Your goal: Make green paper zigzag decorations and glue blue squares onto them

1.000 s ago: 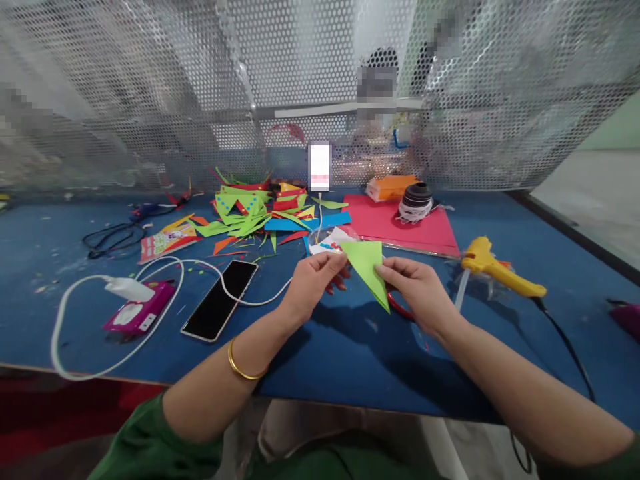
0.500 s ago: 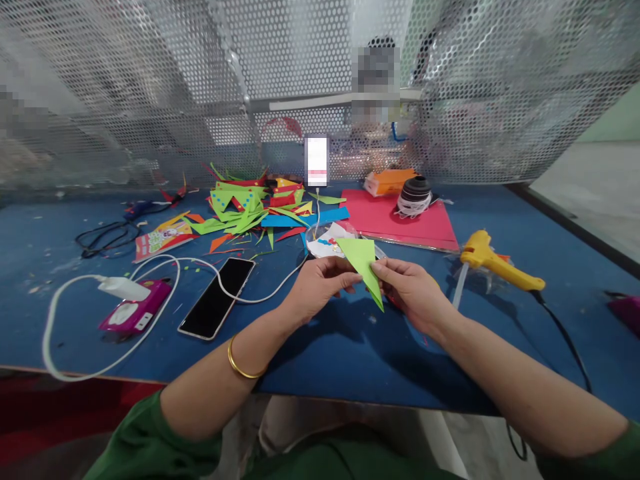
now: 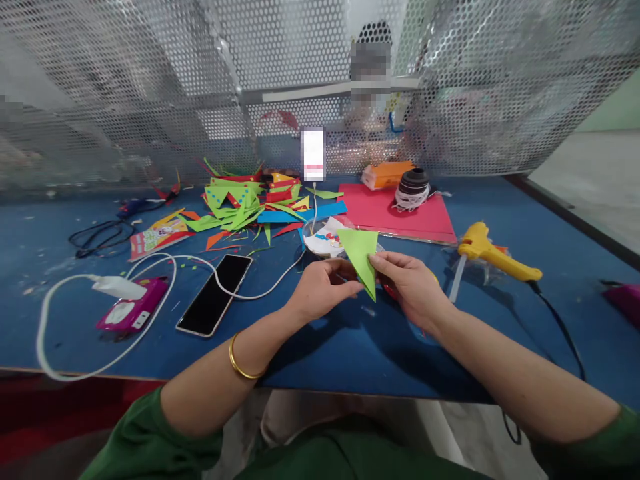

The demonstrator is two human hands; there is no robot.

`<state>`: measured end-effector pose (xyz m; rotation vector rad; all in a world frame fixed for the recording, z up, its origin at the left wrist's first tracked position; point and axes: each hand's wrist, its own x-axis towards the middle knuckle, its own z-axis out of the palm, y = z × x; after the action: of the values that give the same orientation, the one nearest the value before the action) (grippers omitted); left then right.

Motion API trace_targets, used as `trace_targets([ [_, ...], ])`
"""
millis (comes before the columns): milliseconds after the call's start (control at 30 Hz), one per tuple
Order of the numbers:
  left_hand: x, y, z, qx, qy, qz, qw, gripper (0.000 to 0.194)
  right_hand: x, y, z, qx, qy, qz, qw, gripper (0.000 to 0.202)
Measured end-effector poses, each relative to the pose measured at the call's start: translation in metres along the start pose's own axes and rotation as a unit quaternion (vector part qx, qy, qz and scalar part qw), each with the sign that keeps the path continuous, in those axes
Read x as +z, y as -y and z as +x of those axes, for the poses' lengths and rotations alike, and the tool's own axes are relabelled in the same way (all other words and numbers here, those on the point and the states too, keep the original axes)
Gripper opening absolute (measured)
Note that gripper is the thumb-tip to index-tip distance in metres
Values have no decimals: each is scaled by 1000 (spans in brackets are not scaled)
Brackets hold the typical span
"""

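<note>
A light green folded paper triangle (image 3: pixel 361 255) is held up over the blue table, its point aimed down. My right hand (image 3: pixel 413 283) pinches its right edge between thumb and fingers. On the lower left side, my left hand (image 3: pixel 323 288) is closed on the triangle too, thumb near the tip and fingers partly hidden behind the paper. Just beyond the hands stands a round clear container (image 3: pixel 309 248) with white paper and small red and blue bits in it. Something red under my right hand is mostly covered.
A yellow glue gun (image 3: pixel 493 253) lies right, its black cord trailing to the table edge. At left are a black phone (image 3: pixel 215 295), a white cable and a purple power block (image 3: pixel 131 310). Behind lie green paper scraps (image 3: pixel 240 212), red sheets (image 3: pixel 370 210) and a thread spool (image 3: pixel 413 190).
The green triangle has turned slightly in my hands, and more of its face shows. My right fingers have shifted a little along its edge. The whole view has moved slightly.
</note>
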<state>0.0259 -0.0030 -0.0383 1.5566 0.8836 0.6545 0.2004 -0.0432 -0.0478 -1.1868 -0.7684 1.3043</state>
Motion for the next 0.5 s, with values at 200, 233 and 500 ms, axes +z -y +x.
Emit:
trace_targets([
  [200,5,-9,-4,2,-5,-7,1000,23,3,-3,-2,-14,6,-26,1000,29],
  [233,6,-9,-4,-1,-9,-5,1000,21,4,-3,-3,-12,9,-31,999,30],
  [500,5,-5,-6,16,-128,172,977,16,4,-1,-10,-120,49,-158,979,54],
])
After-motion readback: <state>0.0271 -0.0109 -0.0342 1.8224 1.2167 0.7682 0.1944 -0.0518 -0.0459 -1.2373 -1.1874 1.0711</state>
